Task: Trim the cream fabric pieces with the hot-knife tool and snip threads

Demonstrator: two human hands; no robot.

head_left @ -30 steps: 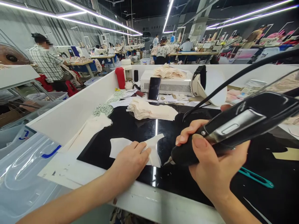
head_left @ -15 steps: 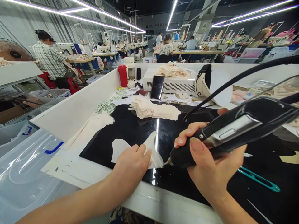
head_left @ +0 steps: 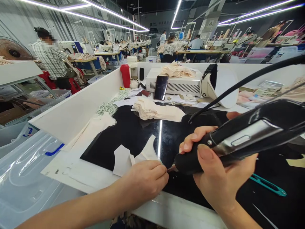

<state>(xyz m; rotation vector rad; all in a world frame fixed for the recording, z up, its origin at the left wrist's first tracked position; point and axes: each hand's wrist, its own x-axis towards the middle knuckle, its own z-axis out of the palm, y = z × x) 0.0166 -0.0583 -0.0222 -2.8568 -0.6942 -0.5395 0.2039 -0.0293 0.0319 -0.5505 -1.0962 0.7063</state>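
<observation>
Tool tip [head_left: 169, 168] masked by left hand [head_left: 143, 183] fingers, fabric piece [head_left: 133, 156] lower edge hidden under that hand, handheld tool [head_left: 240, 136] body cut off at right frame edge, distant workers upper centre too small to make out

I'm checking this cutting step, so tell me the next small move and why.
Probably ease the tool tip onto the white fabric piece right at the pinch. The left hand pinches the piece's edge beside the tip, while the right hand grips the black handheld tool angled at that spot over the black table.
</observation>
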